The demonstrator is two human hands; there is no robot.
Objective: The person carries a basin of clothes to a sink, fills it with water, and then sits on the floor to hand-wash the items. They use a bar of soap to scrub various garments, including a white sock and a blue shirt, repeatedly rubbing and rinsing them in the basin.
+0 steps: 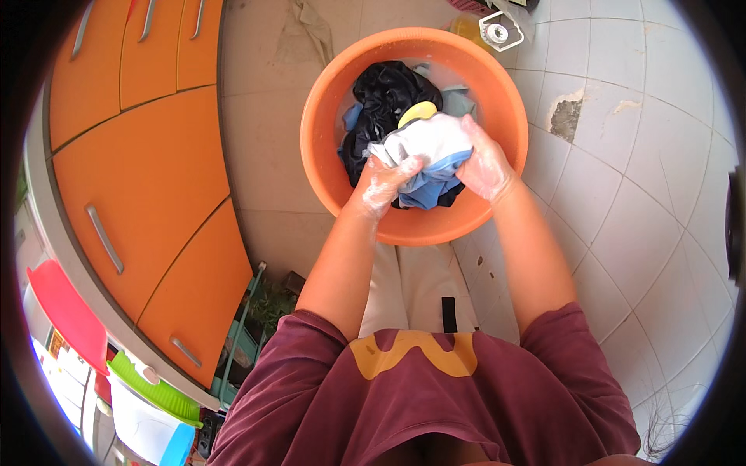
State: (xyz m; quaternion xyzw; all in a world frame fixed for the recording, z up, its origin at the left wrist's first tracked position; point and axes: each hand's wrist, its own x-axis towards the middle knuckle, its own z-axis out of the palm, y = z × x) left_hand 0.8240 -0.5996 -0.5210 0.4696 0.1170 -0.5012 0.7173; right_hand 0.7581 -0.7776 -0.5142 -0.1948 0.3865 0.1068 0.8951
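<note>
Room inside orange basin (499,101), far right; dark cloth (381,97) blocks left.

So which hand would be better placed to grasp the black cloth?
Probably the left hand: it is nearer the black cloth, while the right hand sits across the white-and-blue cloth. Both hold that cloth, though.

You are in what looks like a home kitchen: orange cabinets (148,163) with metal handles (104,239) run along your left beneath a counter (62,241), with bright plasticware (68,314) by its edge. Pale tiles (660,155) cover your right, chipped in places, and the tub (501,116) of clothes (388,93) before you suggests household laundry.
</note>
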